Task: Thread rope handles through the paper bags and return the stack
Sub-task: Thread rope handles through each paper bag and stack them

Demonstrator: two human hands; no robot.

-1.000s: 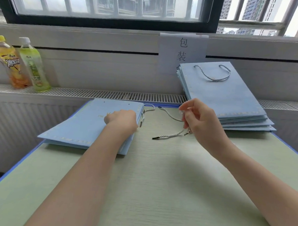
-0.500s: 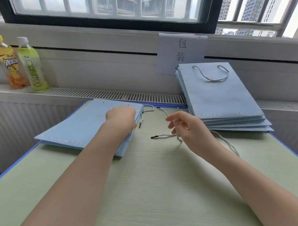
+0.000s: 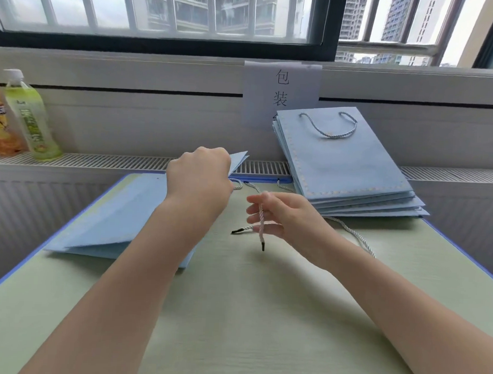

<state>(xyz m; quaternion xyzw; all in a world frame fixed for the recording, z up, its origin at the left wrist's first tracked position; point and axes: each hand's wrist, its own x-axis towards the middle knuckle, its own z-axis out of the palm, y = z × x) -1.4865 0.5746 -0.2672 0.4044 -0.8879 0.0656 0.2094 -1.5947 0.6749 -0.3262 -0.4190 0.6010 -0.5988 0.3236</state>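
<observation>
Step in hand: threading a handle into the top unthreaded paper bag [image 3: 119,218], which lies on the bench [image 3: 248,314] at the left. The left hand [image 3: 199,175] grips the bag's upper edge, fingers curled, lifting it open. The right hand [image 3: 280,216] pinches a rope [image 3: 261,227] between loosely spread fingers, its black tip hanging free. The finished stack [image 3: 345,165] rests at the right rear. The next move likely calls for guiding the tip to the punched hole.

The pale green table [image 3: 248,314] with a blue edge carries a flat stack of blue paper bags [image 3: 105,223] on the far left, a second stack of blue bags [image 3: 347,174] on the far right, and loose rope handles [image 3: 350,232] between them.
</observation>
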